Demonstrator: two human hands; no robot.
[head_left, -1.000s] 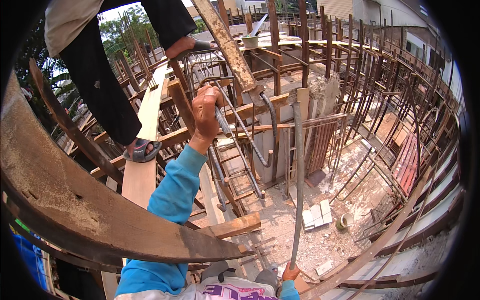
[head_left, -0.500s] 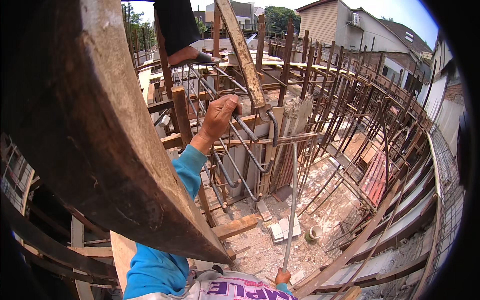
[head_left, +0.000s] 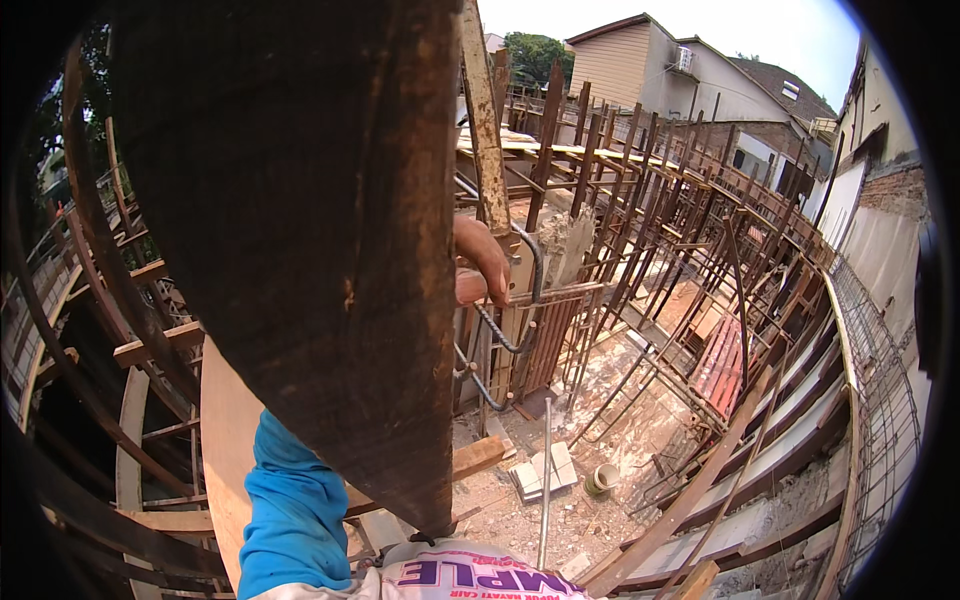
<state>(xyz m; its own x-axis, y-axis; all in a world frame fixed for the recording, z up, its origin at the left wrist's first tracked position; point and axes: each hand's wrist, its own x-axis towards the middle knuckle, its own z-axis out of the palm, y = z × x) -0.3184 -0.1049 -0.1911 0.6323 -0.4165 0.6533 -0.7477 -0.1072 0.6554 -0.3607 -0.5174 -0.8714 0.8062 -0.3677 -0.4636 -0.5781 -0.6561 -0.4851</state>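
Observation:
My left hand [head_left: 482,262], fingers curled and closed, is around the end of a steel rebar, partly hidden behind a large dark wooden board [head_left: 300,230]. Beside it, hooked rebar ends [head_left: 530,265] of the same cage hang close to a worn, slanting post [head_left: 487,130]. Much of the cage is hidden behind the board. My left sleeve [head_left: 295,510] shows below the board. A grey metal rod [head_left: 546,480] stands near the lower middle, its lower end passing out of sight by my shirt. My right hand is out of the picture.
Below, rubble ground holds pale blocks [head_left: 543,470] and a bucket [head_left: 602,480]. Many upright timber posts [head_left: 640,150] curve along the far side. A reddish slatted panel [head_left: 718,367] lies at right, near curved formwork [head_left: 760,470] and wire mesh [head_left: 880,380]. A timber piece [head_left: 478,457] juts out beneath the board.
The board now covers more of the middle, hiding the other person's foot and most of the cage. My left hand moved along the rebar toward its end. The rod sank, and my right hand left view.

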